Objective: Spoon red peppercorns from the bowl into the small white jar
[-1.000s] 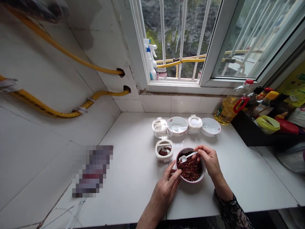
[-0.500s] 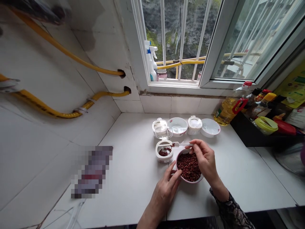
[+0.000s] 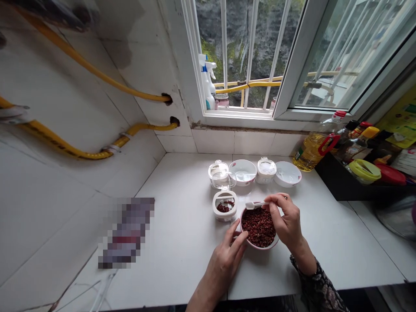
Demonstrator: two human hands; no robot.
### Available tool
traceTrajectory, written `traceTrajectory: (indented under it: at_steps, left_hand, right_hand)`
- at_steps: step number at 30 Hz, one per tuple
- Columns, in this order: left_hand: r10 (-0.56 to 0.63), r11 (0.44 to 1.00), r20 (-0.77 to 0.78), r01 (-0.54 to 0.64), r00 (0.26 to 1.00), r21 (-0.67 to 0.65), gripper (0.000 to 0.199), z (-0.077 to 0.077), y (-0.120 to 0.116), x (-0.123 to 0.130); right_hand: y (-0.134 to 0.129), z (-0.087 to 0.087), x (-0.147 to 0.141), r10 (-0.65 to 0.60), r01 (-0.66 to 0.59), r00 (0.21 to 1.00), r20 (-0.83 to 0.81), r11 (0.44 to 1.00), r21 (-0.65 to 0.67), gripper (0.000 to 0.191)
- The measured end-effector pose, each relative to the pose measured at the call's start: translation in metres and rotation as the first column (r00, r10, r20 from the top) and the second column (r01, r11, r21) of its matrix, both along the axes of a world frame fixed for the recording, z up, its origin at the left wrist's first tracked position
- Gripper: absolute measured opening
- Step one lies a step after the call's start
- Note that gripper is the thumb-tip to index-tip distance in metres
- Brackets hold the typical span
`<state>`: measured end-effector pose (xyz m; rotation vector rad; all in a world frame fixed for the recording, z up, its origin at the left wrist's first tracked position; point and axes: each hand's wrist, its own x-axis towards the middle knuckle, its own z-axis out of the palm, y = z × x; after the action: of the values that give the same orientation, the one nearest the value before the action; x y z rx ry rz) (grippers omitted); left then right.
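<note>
"two hands are sharing one bowl, yes?"

"yes. the left hand is gripping the bowl's left side, its fingers curving against the rim. the right hand is pinching the spoon by the end of its handle, thumb and fingertips pressing together."

"and what is the spoon doing?"

"its scoop is hovering by the bowl's far rim, pointing toward the jar. it is looking bare, so i'm judging that it isn't bringing any grains across at this moment."

"where are the grains sitting, then?"

"most are filling the bowl, dark red and heaped fairly level. a few are lying in the jar, which is standing open just beyond the bowl, toward the left."

"so what is that meaning for the work?"

"the jar is holding only a small share, and the bowl is holding far more. the bare scoop is carrying nothing over the gap, as far as i'm seeing."

"anything else standing near?"

"two more jars and two dishes are lining up behind, and an oil bottle is standing off to the right, by the black box. nobody's fingers are touching those."
</note>
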<state>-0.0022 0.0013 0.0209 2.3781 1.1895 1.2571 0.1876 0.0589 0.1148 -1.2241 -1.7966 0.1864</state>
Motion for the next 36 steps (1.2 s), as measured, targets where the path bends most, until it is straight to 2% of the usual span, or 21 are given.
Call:
traceTrajectory:
  at_steps: [3, 7, 11, 16, 24, 36]
  left_hand:
    - [-0.004, 1.0, 0.0, 0.004, 1.0, 0.008, 0.028, 0.0, 0.0, 0.0]
    - [-0.005, 1.0, -0.001, 0.005, 1.0, 0.024, 0.027, 0.001, 0.001, 0.0]
    - [0.011, 1.0, -0.027, -0.01, 1.0, 0.024, 0.027, 0.002, 0.001, 0.0]
    - [0.007, 1.0, -0.037, -0.006, 0.999, 0.017, 0.026, 0.003, 0.001, 0.0]
    - [0.016, 0.999, -0.029, -0.015, 0.999, 0.03, 0.025, 0.002, 0.001, 0.001]
    - [0.004, 1.0, -0.03, -0.004, 1.0, 0.006, 0.026, 0.002, 0.001, 0.0]
  right_hand:
    - [0.002, -0.006, 0.008, -0.039, 0.044, 0.997, 0.067, 0.995, -0.085, 0.021]
    - [0.004, -0.018, 0.001, 0.022, -0.004, 0.994, 0.107, 0.986, -0.165, 0.024]
    - [0.004, -0.026, -0.004, -0.046, 0.046, 0.999, 0.008, 0.963, -0.264, 0.024]
    - [0.003, -0.026, 0.005, -0.135, 0.079, 0.982, -0.128, 0.924, -0.373, 0.022]
    - [0.002, -0.027, 0.008, -0.149, 0.093, 0.981, -0.126, 0.925, -0.369, 0.022]
    - [0.003, -0.028, 0.004, -0.112, 0.037, 0.98, -0.164, 0.914, -0.404, 0.022]
